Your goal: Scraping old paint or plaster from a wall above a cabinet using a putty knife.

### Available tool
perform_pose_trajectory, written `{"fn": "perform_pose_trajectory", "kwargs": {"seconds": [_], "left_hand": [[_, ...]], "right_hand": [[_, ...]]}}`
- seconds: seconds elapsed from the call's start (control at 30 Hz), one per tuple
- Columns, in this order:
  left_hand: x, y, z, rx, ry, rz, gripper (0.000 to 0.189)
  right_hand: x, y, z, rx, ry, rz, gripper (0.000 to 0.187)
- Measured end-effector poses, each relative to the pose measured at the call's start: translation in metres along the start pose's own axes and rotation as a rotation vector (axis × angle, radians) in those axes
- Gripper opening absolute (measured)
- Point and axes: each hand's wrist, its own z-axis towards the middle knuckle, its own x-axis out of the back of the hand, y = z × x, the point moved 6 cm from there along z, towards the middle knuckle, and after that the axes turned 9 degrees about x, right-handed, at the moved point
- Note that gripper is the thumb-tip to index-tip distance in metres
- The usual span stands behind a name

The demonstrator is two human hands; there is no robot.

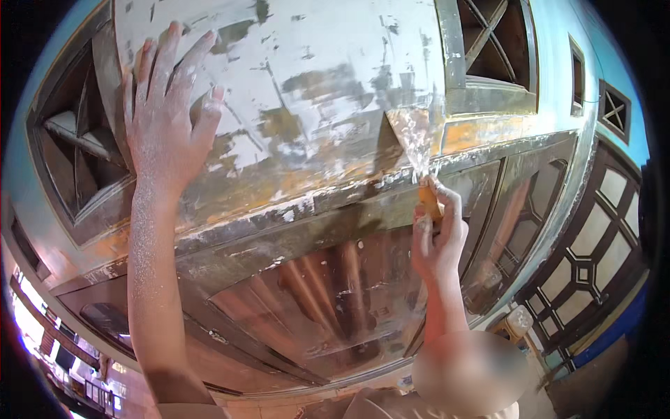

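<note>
My right hand [440, 230] grips the wooden handle of a putty knife [413, 137]. Its broad blade, smeared with white filler, points up and lies at or very near the wall, casting a shadow to its left. Dusted with white powder, my left hand [170, 112] is spread with its palm toward the wall at the upper left; whether the whole palm touches is hidden. Between the hands is a wall panel [324, 120] with patchy white filler over grey and ochre areas. Just below the blade runs a worn wooden frame rail [309, 204], speckled with white.
Wooden vents with crossed bars flank the panel, one at left [84, 136] and one at right [494, 42]. Below the rail is a reflective glass window [324, 298]. A panelled door [586, 251] stands far right. A blurred patch [471, 374] covers part of the lower right.
</note>
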Motion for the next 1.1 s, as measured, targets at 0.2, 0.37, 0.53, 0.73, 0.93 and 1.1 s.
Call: {"fn": "perform_pose_trajectory", "kwargs": {"seconds": [0.2, 0.37, 0.53, 0.73, 0.93, 1.1], "left_hand": [[-0.004, 0.022, 0.010, 0.038, -0.060, 0.114, 0.057], [-0.018, 0.053, 0.038, 0.003, -0.055, 0.143, 0.060], [-0.028, 0.084, 0.079, -0.066, -0.023, 0.192, 0.058], [-0.047, 0.086, 0.120, -0.113, 0.075, 0.132, 0.057], [-0.049, 0.088, 0.142, -0.101, 0.079, 0.209, 0.058], [-0.049, 0.063, 0.163, -0.098, 0.101, 0.331, 0.059]], "right_hand": [[0.001, 0.010, -0.018, 0.076, -0.034, 0.013, 0.042], [0.008, 0.022, 0.000, -0.001, -0.040, 0.268, 0.040], [0.010, 0.044, -0.014, -0.193, -0.119, 0.615, 0.048], [0.024, 0.054, 0.002, 0.025, -0.081, 0.360, 0.049], [0.027, 0.044, 0.038, 0.213, -0.040, 0.039, 0.045], [0.023, 0.037, 0.068, 0.159, -0.093, 0.031, 0.050]]}}
